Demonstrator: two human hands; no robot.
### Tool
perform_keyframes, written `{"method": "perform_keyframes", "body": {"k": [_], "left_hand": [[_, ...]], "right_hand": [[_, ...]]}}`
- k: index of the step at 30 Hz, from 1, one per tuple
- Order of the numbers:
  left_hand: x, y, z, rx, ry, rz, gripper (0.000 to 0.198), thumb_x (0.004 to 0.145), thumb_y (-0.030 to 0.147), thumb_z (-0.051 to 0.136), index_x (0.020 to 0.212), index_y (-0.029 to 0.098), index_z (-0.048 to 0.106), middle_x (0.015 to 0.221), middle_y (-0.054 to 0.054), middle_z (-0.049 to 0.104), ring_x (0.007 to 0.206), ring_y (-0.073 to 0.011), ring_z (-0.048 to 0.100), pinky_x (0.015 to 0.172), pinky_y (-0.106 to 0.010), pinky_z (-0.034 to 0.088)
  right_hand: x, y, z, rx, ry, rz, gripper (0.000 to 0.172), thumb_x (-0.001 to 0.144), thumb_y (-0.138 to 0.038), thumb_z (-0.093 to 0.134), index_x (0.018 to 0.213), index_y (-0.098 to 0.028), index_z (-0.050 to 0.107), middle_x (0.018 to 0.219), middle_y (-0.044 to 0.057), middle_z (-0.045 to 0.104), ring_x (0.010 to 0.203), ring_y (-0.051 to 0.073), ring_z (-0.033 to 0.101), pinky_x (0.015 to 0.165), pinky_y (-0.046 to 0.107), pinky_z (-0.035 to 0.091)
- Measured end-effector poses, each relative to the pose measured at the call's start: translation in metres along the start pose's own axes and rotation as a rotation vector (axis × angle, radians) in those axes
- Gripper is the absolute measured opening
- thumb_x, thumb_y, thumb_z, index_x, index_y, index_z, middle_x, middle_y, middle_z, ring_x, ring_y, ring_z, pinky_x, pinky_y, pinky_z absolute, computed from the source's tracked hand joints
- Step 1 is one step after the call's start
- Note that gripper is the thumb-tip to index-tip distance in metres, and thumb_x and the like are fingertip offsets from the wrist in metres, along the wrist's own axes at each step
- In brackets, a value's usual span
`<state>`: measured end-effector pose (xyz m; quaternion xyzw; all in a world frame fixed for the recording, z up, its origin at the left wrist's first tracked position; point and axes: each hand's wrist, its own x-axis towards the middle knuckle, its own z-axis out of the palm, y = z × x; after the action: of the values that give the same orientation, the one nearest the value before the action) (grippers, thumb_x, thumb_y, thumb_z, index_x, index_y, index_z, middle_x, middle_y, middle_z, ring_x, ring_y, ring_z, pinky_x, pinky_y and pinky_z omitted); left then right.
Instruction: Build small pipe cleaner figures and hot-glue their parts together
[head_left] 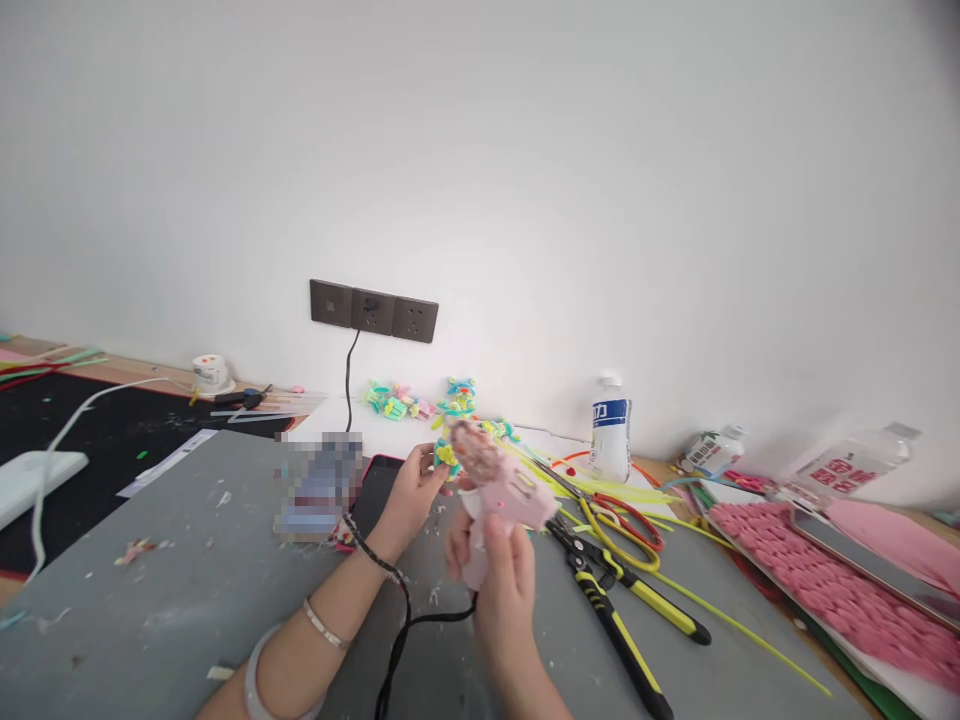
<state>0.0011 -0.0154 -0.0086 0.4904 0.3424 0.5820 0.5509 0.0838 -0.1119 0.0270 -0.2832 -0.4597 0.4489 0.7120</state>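
My right hand [499, 570] is wrapped round the handle of a pale pink hot glue gun [517, 495], its front end crusted with brownish residue and pointing up and left. A black cord runs down from the handle. Just left of the nozzle, my left hand [416, 490] pinches a small blue and yellow pipe cleaner piece [448, 455], partly hidden by the fingers and the gun. Behind both hands, several similar pipe cleaner figures [397, 400] in green, pink and yellow lie on white paper near the wall.
Yellow-handled pliers [615, 590] and scissors [622, 530] lie right of my hands among yellow pipe cleaners [742, 635]. A bottle [611, 430] stands by the wall. Phones [379, 490] lie left, near the cord. Pink knitted material [832, 570] lies far right. A wall socket [373, 310] holds a plug.
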Motion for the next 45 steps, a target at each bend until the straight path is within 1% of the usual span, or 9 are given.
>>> {"method": "perform_keyframes", "body": {"k": [3, 6, 9, 12, 16, 25, 33, 38, 45], "left_hand": [[0.000, 0.005, 0.000, 0.018, -0.038, -0.027, 0.042, 0.077, 0.041, 0.075, 0.107, 0.014, 0.062, 0.111, -0.013, 0.068, 0.089, -0.0229, 0.066, 0.067, -0.032, 0.057], [-0.003, 0.012, 0.001, 0.012, -0.076, -0.027, 0.049, 0.076, 0.046, 0.073, 0.111, 0.015, 0.062, 0.122, -0.015, 0.066, 0.100, -0.0257, 0.065, 0.073, -0.032, 0.056], [-0.007, 0.018, 0.003, 0.009, -0.099, -0.047, 0.049, 0.078, 0.048, 0.071, 0.115, 0.017, 0.062, 0.129, -0.014, 0.063, 0.106, -0.0268, 0.063, 0.076, -0.031, 0.055], [-0.010, 0.022, 0.005, 0.011, -0.117, -0.067, 0.047, 0.081, 0.046, 0.069, 0.117, 0.018, 0.062, 0.131, -0.013, 0.063, 0.108, -0.0272, 0.063, 0.077, -0.030, 0.054], [-0.012, 0.025, 0.006, 0.030, -0.111, -0.072, 0.047, 0.079, 0.047, 0.070, 0.116, 0.018, 0.065, 0.129, -0.012, 0.065, 0.108, -0.0280, 0.064, 0.076, -0.030, 0.054], [-0.016, 0.030, 0.009, 0.068, -0.139, -0.091, 0.044, 0.079, 0.045, 0.071, 0.115, 0.020, 0.066, 0.125, -0.010, 0.067, 0.105, -0.0262, 0.065, 0.077, -0.029, 0.055], [-0.017, 0.033, 0.010, 0.052, -0.150, -0.108, 0.045, 0.079, 0.045, 0.071, 0.116, 0.020, 0.066, 0.125, -0.010, 0.067, 0.104, -0.0255, 0.065, 0.080, -0.030, 0.054], [-0.017, 0.030, 0.009, 0.017, -0.184, -0.128, 0.043, 0.080, 0.044, 0.071, 0.116, 0.021, 0.066, 0.127, -0.009, 0.066, 0.103, -0.0249, 0.066, 0.081, -0.030, 0.054], [-0.017, 0.026, 0.008, -0.012, -0.215, -0.119, 0.041, 0.081, 0.044, 0.069, 0.115, 0.021, 0.067, 0.126, -0.010, 0.067, 0.111, -0.0268, 0.064, 0.083, -0.030, 0.054]], "right_hand": [[0.003, -0.006, -0.022, -0.004, 0.124, -0.022, 0.036, 0.093, -0.049, 0.052, 0.074, -0.018, 0.054, 0.052, -0.006, 0.045, 0.041, 0.008, 0.041, 0.040, 0.019, 0.031], [0.008, -0.004, -0.040, -0.018, 0.175, 0.008, 0.035, 0.092, -0.052, 0.053, 0.094, -0.017, 0.058, 0.052, -0.008, 0.043, 0.036, 0.007, 0.037, 0.037, 0.018, 0.028], [0.012, 0.006, -0.053, -0.058, 0.187, 0.046, 0.040, 0.088, -0.056, 0.055, 0.094, -0.016, 0.059, 0.051, -0.010, 0.041, 0.033, 0.005, 0.033, 0.034, 0.017, 0.023], [0.011, 0.014, -0.060, -0.085, 0.159, 0.089, 0.044, 0.086, -0.059, 0.056, 0.093, -0.016, 0.059, 0.050, -0.010, 0.039, 0.032, 0.005, 0.032, 0.033, 0.018, 0.021], [0.008, 0.017, -0.061, -0.103, 0.121, 0.118, 0.047, 0.086, -0.062, 0.055, 0.095, -0.016, 0.059, 0.050, -0.010, 0.039, 0.032, 0.005, 0.030, 0.034, 0.018, 0.021], [0.009, 0.015, -0.062, -0.100, 0.080, 0.154, 0.045, 0.087, -0.061, 0.055, 0.090, -0.016, 0.058, 0.048, -0.011, 0.036, 0.032, 0.003, 0.028, 0.033, 0.016, 0.021], [0.008, 0.014, -0.061, -0.088, 0.086, 0.134, 0.045, 0.087, -0.061, 0.055, 0.088, -0.016, 0.059, 0.048, -0.011, 0.035, 0.032, 0.003, 0.028, 0.034, 0.016, 0.022], [0.008, 0.012, -0.059, -0.115, 0.106, 0.119, 0.046, 0.086, -0.062, 0.054, 0.088, -0.017, 0.058, 0.048, -0.011, 0.034, 0.032, 0.004, 0.027, 0.034, 0.017, 0.022], [0.008, 0.012, -0.057, -0.094, 0.104, 0.121, 0.046, 0.086, -0.063, 0.054, 0.089, -0.017, 0.058, 0.048, -0.011, 0.034, 0.034, 0.004, 0.025, 0.033, 0.017, 0.022]]}}
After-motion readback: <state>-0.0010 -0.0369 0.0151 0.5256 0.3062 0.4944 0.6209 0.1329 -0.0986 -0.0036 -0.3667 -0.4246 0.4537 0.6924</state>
